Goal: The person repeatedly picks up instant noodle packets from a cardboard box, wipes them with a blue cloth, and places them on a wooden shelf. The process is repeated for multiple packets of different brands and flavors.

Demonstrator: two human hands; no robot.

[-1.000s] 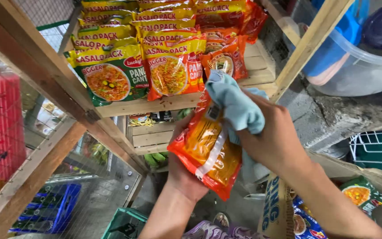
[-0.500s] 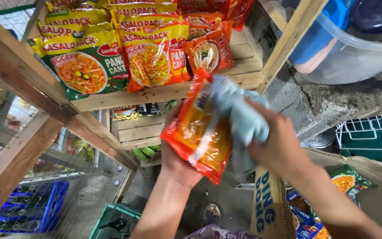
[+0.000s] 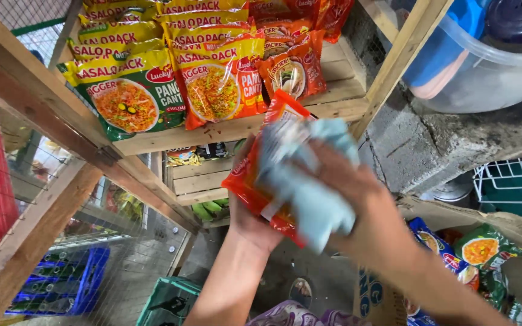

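My left hand (image 3: 250, 220) holds an orange noodle packet (image 3: 255, 175) from below, in front of a wooden shelf (image 3: 237, 128). My right hand (image 3: 357, 199) grips a light blue cloth (image 3: 309, 187) and presses it flat against the packet's front. Both are blurred by motion. Just above, rows of noodle packets stand on the shelf: green and yellow ones (image 3: 131, 96) at the left, orange and yellow ones (image 3: 219, 81) in the middle, smaller orange ones (image 3: 294, 66) at the right.
A cardboard box (image 3: 502, 229) with more noodle packets (image 3: 481, 250) sits at the lower right. A clear plastic tub (image 3: 484, 66) rests on a concrete ledge at the upper right. Wire mesh, a blue crate (image 3: 67, 284) and a green crate (image 3: 164, 302) lie below left.
The cloth in my right hand has slid down across the front of the packet. The packet has tilted and moved slightly up toward the shelf edge.
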